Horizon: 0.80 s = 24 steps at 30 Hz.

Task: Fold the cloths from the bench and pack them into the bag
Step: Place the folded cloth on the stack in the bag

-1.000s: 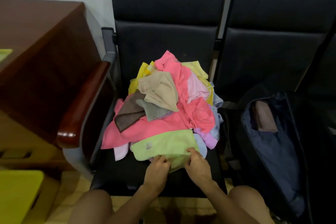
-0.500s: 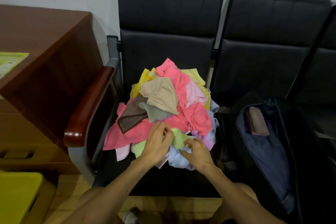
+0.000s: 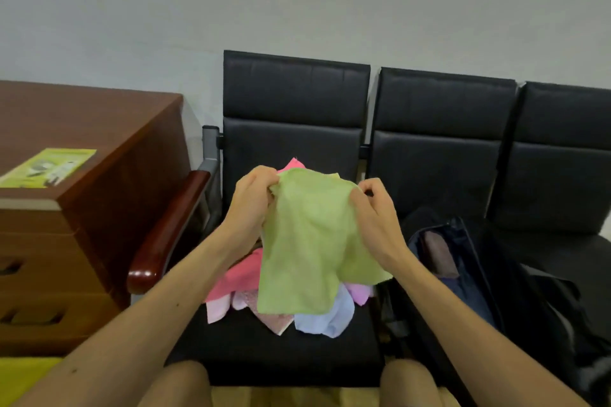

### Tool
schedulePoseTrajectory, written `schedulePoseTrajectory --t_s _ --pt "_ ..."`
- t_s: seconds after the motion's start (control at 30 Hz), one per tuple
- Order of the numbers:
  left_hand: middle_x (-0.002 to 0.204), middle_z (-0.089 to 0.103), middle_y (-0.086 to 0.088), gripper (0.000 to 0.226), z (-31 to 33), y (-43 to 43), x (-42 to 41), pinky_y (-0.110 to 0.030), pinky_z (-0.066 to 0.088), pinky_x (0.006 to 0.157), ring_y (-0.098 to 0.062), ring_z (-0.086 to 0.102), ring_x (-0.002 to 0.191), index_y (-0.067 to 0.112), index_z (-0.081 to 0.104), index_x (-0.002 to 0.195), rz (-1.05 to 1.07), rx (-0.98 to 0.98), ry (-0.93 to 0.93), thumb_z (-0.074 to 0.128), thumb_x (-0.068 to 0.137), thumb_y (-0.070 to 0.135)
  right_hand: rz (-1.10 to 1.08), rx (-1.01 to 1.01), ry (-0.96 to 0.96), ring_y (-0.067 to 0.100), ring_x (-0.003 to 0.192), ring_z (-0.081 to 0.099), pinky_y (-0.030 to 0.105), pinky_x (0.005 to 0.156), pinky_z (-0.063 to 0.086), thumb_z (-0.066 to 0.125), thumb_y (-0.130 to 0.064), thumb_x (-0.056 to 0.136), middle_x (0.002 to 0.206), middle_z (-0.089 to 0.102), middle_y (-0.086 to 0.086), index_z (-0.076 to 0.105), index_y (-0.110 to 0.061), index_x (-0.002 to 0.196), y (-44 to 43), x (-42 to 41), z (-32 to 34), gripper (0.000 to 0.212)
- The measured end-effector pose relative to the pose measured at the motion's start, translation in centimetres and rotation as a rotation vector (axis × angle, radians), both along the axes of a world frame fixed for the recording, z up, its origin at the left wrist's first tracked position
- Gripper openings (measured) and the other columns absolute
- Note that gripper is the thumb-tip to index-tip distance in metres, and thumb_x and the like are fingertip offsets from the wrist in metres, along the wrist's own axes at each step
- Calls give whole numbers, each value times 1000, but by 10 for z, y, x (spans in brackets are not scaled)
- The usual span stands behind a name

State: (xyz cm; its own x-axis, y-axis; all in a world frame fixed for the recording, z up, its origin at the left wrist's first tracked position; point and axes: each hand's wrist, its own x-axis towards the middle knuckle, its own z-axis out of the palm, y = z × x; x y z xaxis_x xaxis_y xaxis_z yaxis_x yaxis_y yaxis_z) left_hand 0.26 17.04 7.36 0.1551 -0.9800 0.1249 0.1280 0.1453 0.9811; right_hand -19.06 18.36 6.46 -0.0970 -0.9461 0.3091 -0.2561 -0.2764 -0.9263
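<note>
- Two hands hold a single green cloth [image 3: 307,241] in the air above the pile [image 3: 238,277] of cloths on the bench [image 3: 274,350]. The left hand [image 3: 254,201] pinches its top left corner and the right hand [image 3: 377,218] pinches the top right, fingers curled on the fabric.
- The cloth hangs loose and fairly flat from those corners, and its lower edge drapes over the pink, lilac and blue cloths beneath.
- The step in hand looks like the start of a fold: the piece is picked out and spread, with no crease made yet.
- The bag [image 3: 463,274] lies open on the next seat, just right of the pile, with a brownish cloth [image 3: 439,254] inside.
- Next, by my reading, the top corners need bringing down to the bottom edge, or the cloth laying flat on the bare front of the seat, so the edges meet squarely.
- Most of the task seems to remain, since several cloths in the pile show unfolded.
</note>
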Motion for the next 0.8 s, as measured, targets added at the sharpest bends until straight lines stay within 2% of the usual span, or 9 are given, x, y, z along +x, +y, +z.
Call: schedulePoseTrajectory --t_s 0.07,0.13,0.2,0.23,0.33,0.4,0.53,0.67,0.8 --pt "60 43 4 26 -2 7 -1 -31 30 57 -12 39 59 21 46 58 -20 59 64 56 82 23 49 -41 29 13 55 28 26 49 24 49 -15 99 64 33 5 44 -7 85 10 -4 11 17" --pt "86 60 -5 26 -8 15 -2 -35 48 74 -16 56 81 13 60 79 -86 102 102 65 83 38 129 -63 99 13 53 29 28 51 25 54 -19 100 59 36 2 49 -7 87 19 -10 15 19" --pt "126 63 -4 62 -18 25 -1 -45 49 100 -18 61 110 15 68 106 -173 126 75 71 71 67 182 -82 219 5 47 32 22 53 27 58 -19 98 51 40 -12 53 -6 87 28 -12 14 18" --pt "129 62 -5 69 -21 34 -2 -45 50 99 -19 63 112 19 69 112 -219 110 14 71 66 70 192 -84 269 4 47 36 18 54 27 60 -19 97 51 43 -14 55 -6 87 33 -14 12 17" --pt "113 70 -9 67 -36 50 0 -41 56 91 -22 70 102 33 66 120 -390 130 -224 86 59 49 220 -75 330 7 64 54 23 62 40 65 -22 94 73 60 -3 59 -10 89 43 -17 1 14" --pt "113 71 -13 59 -44 56 3 -45 55 96 -25 70 106 35 66 123 -432 130 -319 89 70 30 231 -40 368 16 75 58 30 74 45 68 -27 92 80 64 4 59 -17 88 50 -21 -5 14" --pt "103 77 -6 30 -61 68 7 -50 52 97 -32 69 106 24 71 112 -335 165 -306 76 86 10 318 3 477 -1 67 51 16 63 37 72 -29 89 67 56 -20 56 -32 80 65 -22 -15 19" --pt "95 69 -34 11 -84 78 14 -56 42 79 -38 59 82 13 79 91 -274 185 -284 72 85 19 358 78 561 -4 88 53 18 78 42 76 -34 85 87 56 -21 65 -23 100 75 -34 -30 22" --pt "91 66 -36 13 -92 80 17 -57 45 74 -36 58 74 8 74 90 -121 124 -240 62 95 9 346 177 591 4 99 57 19 86 45 78 -34 82 100 61 -15 69 -20 114 77 -57 -44 35"
